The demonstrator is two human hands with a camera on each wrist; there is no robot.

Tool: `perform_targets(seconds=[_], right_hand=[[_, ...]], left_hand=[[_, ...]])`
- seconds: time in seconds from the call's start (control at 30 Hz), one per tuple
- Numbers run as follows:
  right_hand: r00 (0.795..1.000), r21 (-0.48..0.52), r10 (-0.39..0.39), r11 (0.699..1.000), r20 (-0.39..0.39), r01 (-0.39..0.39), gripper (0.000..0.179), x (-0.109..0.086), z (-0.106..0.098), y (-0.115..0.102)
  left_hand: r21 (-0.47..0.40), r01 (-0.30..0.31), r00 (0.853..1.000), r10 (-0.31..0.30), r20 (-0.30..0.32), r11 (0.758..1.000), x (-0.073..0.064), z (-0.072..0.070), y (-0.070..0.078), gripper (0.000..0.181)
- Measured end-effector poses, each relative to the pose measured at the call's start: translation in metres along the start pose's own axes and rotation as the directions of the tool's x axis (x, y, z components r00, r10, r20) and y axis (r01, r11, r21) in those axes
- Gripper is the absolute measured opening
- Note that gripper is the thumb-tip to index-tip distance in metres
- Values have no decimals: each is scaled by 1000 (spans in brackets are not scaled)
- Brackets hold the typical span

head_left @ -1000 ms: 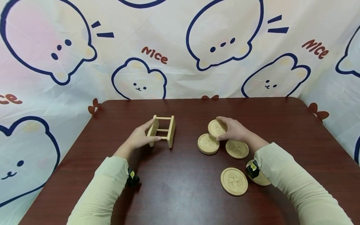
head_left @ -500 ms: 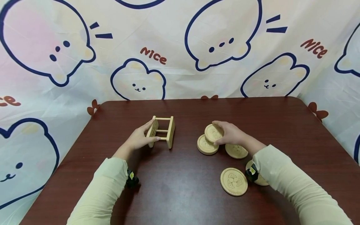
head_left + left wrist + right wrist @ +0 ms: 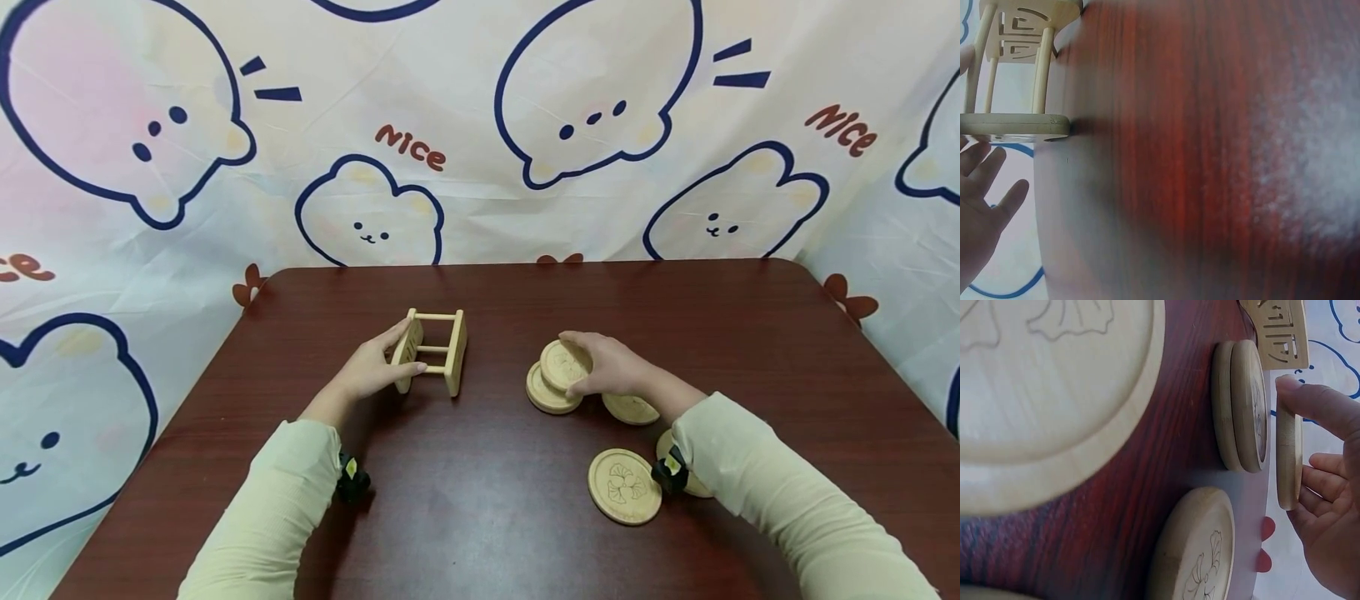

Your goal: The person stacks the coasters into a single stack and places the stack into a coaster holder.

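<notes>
With the right hand (image 3: 617, 367), has just brought the held disc (image 3: 561, 363) toward 7 o'clock in the head view, now covering more of the stack (image 3: 545, 403). Seems better lined up with that pair, by judgement, yet not set down: in the right wrist view, shows a slim gap between held disc and stack. Has kept the rack (image 3: 456, 354) in place meanwhile.

Pinching the held disc by its rim, at 9 o'clock of the right palm, with thumb near 5 o'clock of it and fingers near 12. Holding the rack at 3 o'clock of the left hand (image 3: 366, 367), with thumb over the near bar and fingers spread along the outer panel. Leaving three loose discs (image 3: 625, 487) between 4 and 6 o'clock of the held disc.
</notes>
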State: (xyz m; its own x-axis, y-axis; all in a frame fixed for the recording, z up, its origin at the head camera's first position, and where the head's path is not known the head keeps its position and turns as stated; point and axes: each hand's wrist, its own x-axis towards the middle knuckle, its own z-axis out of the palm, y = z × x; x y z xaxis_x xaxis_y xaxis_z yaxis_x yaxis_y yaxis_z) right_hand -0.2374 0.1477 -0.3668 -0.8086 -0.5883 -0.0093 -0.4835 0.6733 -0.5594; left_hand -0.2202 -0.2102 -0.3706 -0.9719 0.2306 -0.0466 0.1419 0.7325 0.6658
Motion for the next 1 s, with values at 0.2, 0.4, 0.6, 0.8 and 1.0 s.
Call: perform_targets(seconds=[0.2,0.4,0.6,0.8,1.0], right_hand=[[1000,-4,-18,1000,6,18,81,0,3,-3],[999,4,-20,1000,29,20,81,1,9,-4],[999,13,-7,1000,47,6,83,1,13,-6],[998,0,-19,1000,57,19,82,3,16,-6],[998,-5,-17,1000,63,17,82,3,17,-8]], left_hand=[[-12,5,1000,-5,5,1000,-1,-1,1,87],[-16,11,1000,-11,9,1000,-1,-1,1,87],[-38,17,1000,-17,12,999,0,0,-1,88],[-35,14,1000,-13,7,999,0,0,-1,88],[-42,19,1000,-18,15,999,0,0,-1,88]])
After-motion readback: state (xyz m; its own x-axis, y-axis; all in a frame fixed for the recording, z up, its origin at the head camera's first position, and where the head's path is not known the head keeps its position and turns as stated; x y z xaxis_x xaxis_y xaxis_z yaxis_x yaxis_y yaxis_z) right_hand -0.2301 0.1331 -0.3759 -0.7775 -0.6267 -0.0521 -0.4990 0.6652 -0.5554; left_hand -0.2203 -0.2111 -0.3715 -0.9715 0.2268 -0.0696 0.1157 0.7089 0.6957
